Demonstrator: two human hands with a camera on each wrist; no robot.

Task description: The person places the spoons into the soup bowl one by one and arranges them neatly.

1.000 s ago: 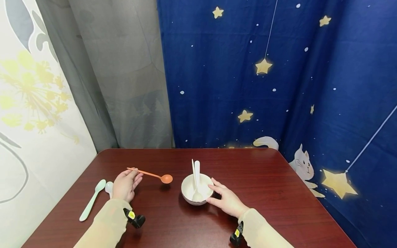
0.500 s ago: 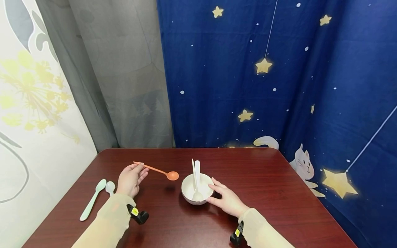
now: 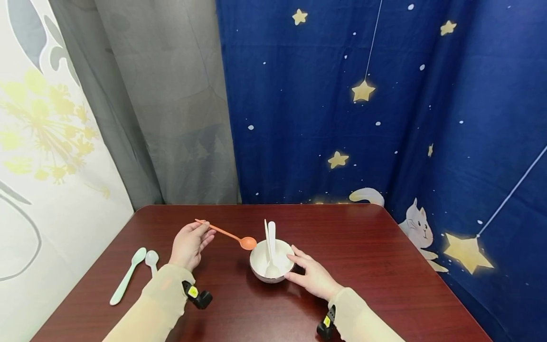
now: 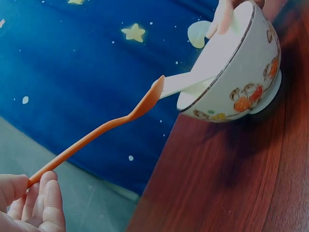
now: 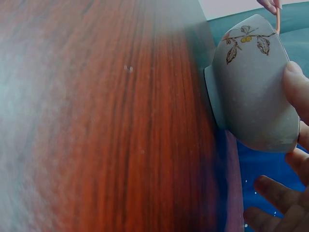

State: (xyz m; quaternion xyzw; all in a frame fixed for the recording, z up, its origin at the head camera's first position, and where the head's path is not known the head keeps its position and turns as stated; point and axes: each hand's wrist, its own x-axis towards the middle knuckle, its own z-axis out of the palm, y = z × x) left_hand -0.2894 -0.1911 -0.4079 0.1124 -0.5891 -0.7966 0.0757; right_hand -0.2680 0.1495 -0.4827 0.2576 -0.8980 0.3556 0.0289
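Note:
My left hand (image 3: 188, 247) pinches the handle end of an orange spoon (image 3: 248, 243) between thumb and fingers. The spoon is held above the table, its scoop close to the left rim of a white bowl (image 3: 258, 260). Painted fruit decorates the bowl's outer wall (image 4: 256, 72) in the left wrist view. Two pale utensils lean inside: a white spoon (image 3: 272, 237) and a thin off-white handle (image 3: 267, 232), whose lower end is hard to make out. At the bowl's right side, my right hand (image 3: 314, 276) holds the rim, its thumb on the outside and a fingertip over the edge.
On the table's left lie a mint-green spoon (image 3: 127, 280) and a pale whitish spoon (image 3: 151, 259), the latter partly behind my left sleeve. The dark red-brown table (image 3: 363, 247) ends at curtains, with a blue starry curtain (image 3: 299, 118) behind it.
My left hand has moved right and a little farther from me, bringing the orange spoon up to the bowl's left rim. My right hand and the bowl have stayed in place.

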